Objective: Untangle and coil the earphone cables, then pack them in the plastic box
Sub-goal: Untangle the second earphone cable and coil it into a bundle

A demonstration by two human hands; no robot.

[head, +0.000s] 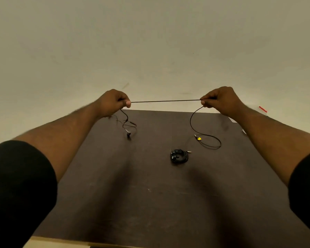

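A black earphone cable is stretched taut and straight between my two hands above the far edge of the dark table. My left hand pinches one end; below it the earbud end dangles in loose tangled loops onto the table. My right hand pinches the other end; from it the cable curves down in a loop to the plug with a yellow tag lying on the table. A second black earphone set lies coiled near the table's middle, its plug pointing right.
A clear plastic item with a red strip shows at the table's far right, partly hidden behind my right forearm. Pale floor lies beyond the table's far edge. A light strip runs along the table's near edge.
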